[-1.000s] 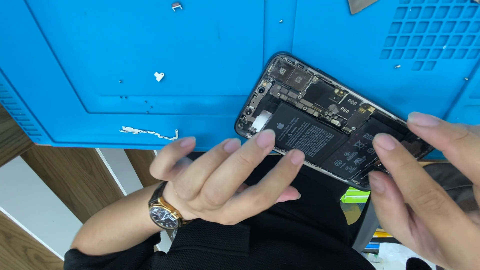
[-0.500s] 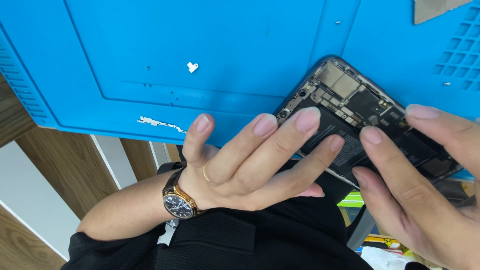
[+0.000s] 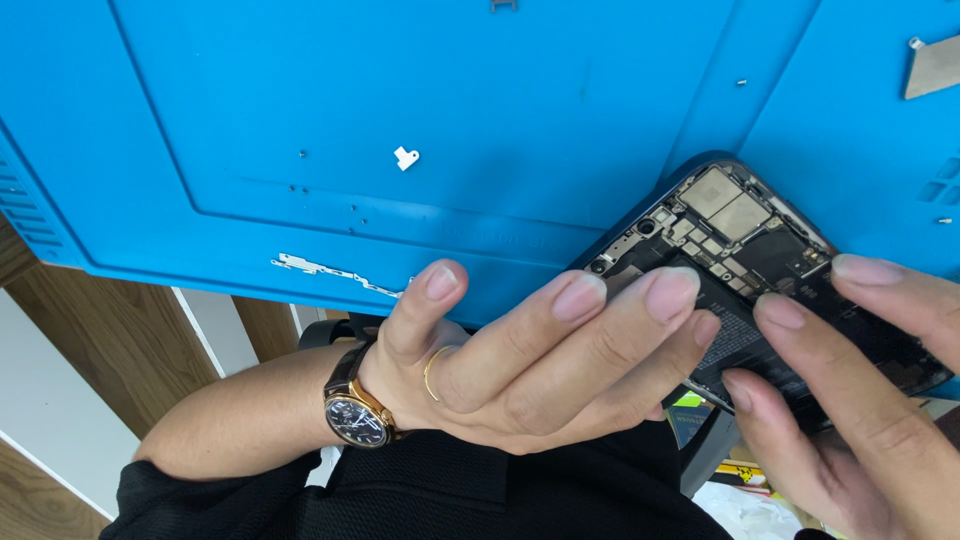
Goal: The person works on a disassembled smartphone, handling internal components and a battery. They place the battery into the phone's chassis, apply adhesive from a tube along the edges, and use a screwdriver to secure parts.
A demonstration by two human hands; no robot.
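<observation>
An opened smartphone (image 3: pixel 740 240) with its circuit boards and black battery showing lies tilted over the near edge of a blue work mat (image 3: pixel 450 110). My left hand (image 3: pixel 530 360), with a wristwatch and a ring, holds the phone's lower left side, its fingertips resting on the battery. From the right, my right hand (image 3: pixel 850 390) grips the phone, thumb and two fingers pressing on the battery and near edge.
A small white bracket (image 3: pixel 405 157) and a thin metal strip (image 3: pixel 335 270) lie on the mat. Tiny screws dot the mat. A grey metal plate (image 3: pixel 935 65) sits at the top right. A wooden desk edge (image 3: pixel 90 330) shows at left, clutter below the phone.
The view has shifted left, so the phone now sits further right in frame. My left fingers have slid up onto the battery, and both hands grip the phone more tightly.
</observation>
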